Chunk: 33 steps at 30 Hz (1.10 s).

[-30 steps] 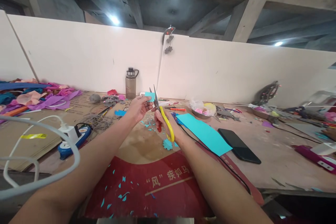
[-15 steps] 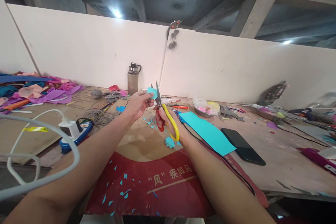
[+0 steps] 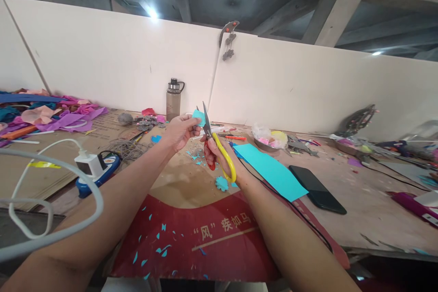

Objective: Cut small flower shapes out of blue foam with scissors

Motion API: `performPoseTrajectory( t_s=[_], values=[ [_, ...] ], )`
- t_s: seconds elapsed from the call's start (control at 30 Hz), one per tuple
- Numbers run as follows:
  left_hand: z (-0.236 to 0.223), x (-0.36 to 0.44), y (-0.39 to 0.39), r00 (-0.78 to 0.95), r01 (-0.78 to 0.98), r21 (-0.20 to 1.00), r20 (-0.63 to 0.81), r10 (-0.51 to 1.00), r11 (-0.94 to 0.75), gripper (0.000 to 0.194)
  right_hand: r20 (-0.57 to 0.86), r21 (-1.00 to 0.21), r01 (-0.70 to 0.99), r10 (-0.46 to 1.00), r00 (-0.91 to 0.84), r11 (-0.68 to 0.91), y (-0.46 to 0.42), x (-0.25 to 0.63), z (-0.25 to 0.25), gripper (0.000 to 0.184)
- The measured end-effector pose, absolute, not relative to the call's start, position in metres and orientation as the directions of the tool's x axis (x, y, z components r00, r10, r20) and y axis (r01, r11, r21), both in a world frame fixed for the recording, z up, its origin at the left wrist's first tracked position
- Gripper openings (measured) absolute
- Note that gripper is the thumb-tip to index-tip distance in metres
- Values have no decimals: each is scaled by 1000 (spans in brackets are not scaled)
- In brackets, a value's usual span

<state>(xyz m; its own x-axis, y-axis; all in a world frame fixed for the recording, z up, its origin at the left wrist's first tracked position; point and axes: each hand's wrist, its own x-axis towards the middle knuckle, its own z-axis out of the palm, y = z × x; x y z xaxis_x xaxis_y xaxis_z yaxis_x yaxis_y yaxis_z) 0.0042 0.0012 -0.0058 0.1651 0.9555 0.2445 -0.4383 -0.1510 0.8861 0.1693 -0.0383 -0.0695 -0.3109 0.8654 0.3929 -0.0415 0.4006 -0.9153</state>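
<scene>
Between its thumb and fingers, my left hand (image 3: 183,132) pinches a small turquoise paper piece (image 3: 199,117). My right hand (image 3: 218,151) grips scissors (image 3: 224,157) with one yellow and one red handle. Their blades are parted and point up, right at the paper's right edge. Below my hands a turquoise scalloped cutout (image 3: 221,184) lies on the red and tan cardboard (image 3: 191,255). Small turquoise scraps (image 3: 163,251) are scattered over that cardboard. A long turquoise sheet (image 3: 272,171) rests to the right of my right hand.
A black phone (image 3: 318,190) overlaps the area beside the sheet, and a dark cable (image 3: 290,212) runs under it. A bottle (image 3: 173,100) stands by the white partition. On the left are a blue power strip (image 3: 99,177), a white cable (image 3: 99,200) and a coloured fabric heap (image 3: 44,112).
Both hands hold nearly the same pose, with the paper still at the scissor blades. The paper has tilted slightly, and the camera view has shifted a little.
</scene>
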Motion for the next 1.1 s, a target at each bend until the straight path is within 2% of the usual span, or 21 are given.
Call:
performPoseTrajectory(
  t_s=[0.57, 0.77, 1.1],
  values=[
    [-3, 2, -2, 130, -448, 883, 218, 967, -139, 24, 347, -938, -110, 881, -322, 329, -37, 169, -73, 64],
    [-6, 1, 0, 80, -459, 872, 230, 970, -169, 16, 345, -937, -149, 899, -271, 315, -35, 168, -73, 65],
    [-8, 1, 4, 19, -460, 867, 226, 974, -192, 26, 332, -942, -131, 905, -267, 307, -36, 165, -72, 67]
  ],
)
